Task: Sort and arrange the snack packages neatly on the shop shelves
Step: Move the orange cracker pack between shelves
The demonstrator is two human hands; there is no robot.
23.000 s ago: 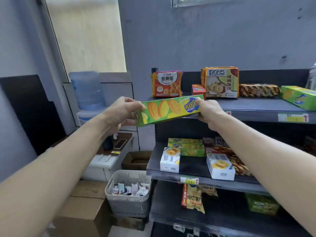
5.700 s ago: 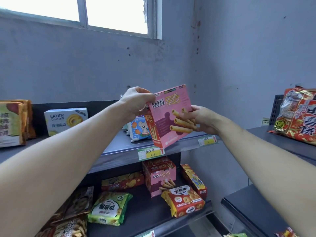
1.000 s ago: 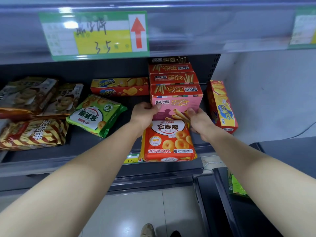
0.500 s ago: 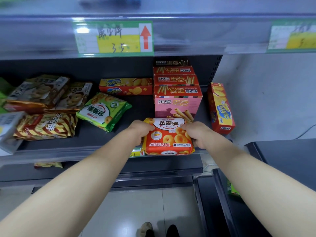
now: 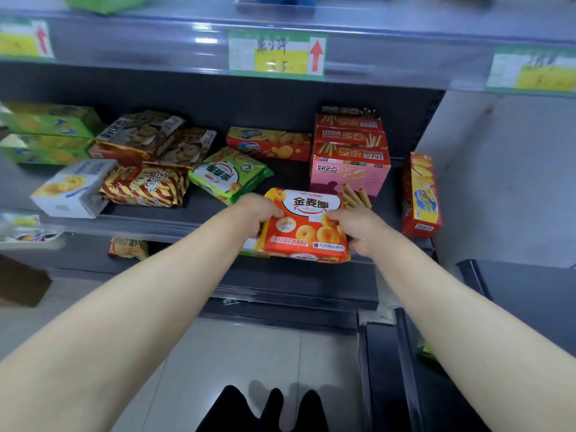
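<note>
You're gripping orange pack (image 5: 307, 227) both sides: left hand (image 5: 255, 215) curling round left edge, right hand (image 5: 358, 227) round right edge. Pack sitting at shelf (image 5: 149, 221) near edge, pink box (image 5: 349, 174) just behind.

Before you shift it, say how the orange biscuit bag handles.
Gripped at its sides by left hand and right hand, the orange glossy plastic biscuit bag lies flat without sagging: probably fairly stiff, light. Shiny film: likely slippery.

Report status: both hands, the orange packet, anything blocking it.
Both gripping the orange packet: left hand, right hand, one each side. Packet at the shelf front. The pink box close behind it, green packet to its left.
</note>
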